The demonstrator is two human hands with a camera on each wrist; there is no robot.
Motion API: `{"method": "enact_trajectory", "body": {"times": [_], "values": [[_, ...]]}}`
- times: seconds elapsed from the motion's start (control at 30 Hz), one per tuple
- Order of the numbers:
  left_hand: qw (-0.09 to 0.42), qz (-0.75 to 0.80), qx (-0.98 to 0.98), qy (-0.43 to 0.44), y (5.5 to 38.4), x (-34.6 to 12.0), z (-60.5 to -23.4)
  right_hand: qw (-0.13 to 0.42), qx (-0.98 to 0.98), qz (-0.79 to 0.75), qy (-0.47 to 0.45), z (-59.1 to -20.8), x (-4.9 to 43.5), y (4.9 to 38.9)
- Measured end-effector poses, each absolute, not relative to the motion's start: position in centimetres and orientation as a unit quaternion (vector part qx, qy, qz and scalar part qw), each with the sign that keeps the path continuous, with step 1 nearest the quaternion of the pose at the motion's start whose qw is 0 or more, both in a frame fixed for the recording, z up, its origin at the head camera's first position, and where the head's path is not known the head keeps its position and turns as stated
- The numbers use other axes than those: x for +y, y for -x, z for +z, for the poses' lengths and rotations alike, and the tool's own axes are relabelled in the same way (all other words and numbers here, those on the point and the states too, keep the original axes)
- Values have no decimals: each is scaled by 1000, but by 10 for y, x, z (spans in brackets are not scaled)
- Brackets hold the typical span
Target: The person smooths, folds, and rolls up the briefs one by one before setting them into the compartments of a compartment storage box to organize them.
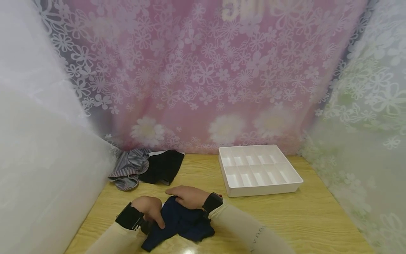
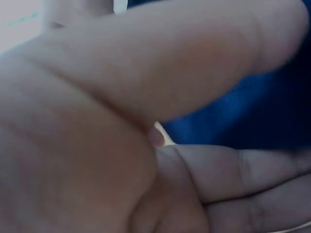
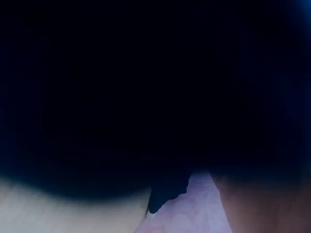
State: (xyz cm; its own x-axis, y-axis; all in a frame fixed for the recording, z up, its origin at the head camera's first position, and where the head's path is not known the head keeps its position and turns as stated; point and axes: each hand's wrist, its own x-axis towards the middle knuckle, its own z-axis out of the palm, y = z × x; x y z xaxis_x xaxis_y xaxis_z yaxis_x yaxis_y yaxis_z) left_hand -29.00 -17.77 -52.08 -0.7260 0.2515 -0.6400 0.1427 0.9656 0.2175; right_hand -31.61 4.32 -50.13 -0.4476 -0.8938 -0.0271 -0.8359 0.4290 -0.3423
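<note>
Navy-blue garment (image 1: 182, 220), shaped like boxer briefs, lies bunched on the wooden table near the front, its two leg parts toward me. My left hand (image 1: 150, 208) grips its left side, thumb over the cloth; the left wrist view shows the thumb (image 2: 194, 53) across the blue fabric and the fingers (image 2: 228, 170) below it. At the far edge my right hand (image 1: 191, 197) holds the cloth by its top, the index finger stretched to the left and the thumb on the fabric. Dark cloth (image 3: 155, 97) fills most of the right wrist view and hides the fingertips.
At the back left lie grey striped boxers (image 1: 131, 165) and black boxer briefs (image 1: 163, 165) with a white waistband, partly overlapping. A white divided box (image 1: 233, 190) with several compartments stands at the back right. Flower-patterned curtains (image 1: 206, 88) close off the back and sides.
</note>
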Motion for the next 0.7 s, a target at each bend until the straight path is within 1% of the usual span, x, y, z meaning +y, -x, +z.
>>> {"method": "enact_trajectory", "body": {"times": [0.07,0.1,0.13,0.17,0.27,0.33,0.4,0.47,0.53,0.7], "values": [[354,84,924,-119,293,-179,-531,114,838,-131,518,-504,37,314],[358,91,923,-111,287,-174,-523,114,838,-123,519,-507,35,314],[367,104,917,-116,296,-180,-539,113,838,-116,521,-510,34,314],[370,118,914,-114,300,-182,-548,112,838,-110,522,-512,33,315],[377,120,910,-128,300,-184,-552,108,836,-107,527,-518,32,317],[372,129,911,-124,296,-182,-543,103,834,-114,530,-518,34,318],[352,128,919,-122,274,-169,-501,102,833,-126,529,-515,38,320],[340,154,919,-124,266,-167,-481,101,836,-138,521,-510,42,321],[328,169,920,-131,265,-170,-472,99,841,-146,511,-506,46,323],[289,175,926,-166,274,-180,-464,85,859,-149,483,-499,59,329]]}}
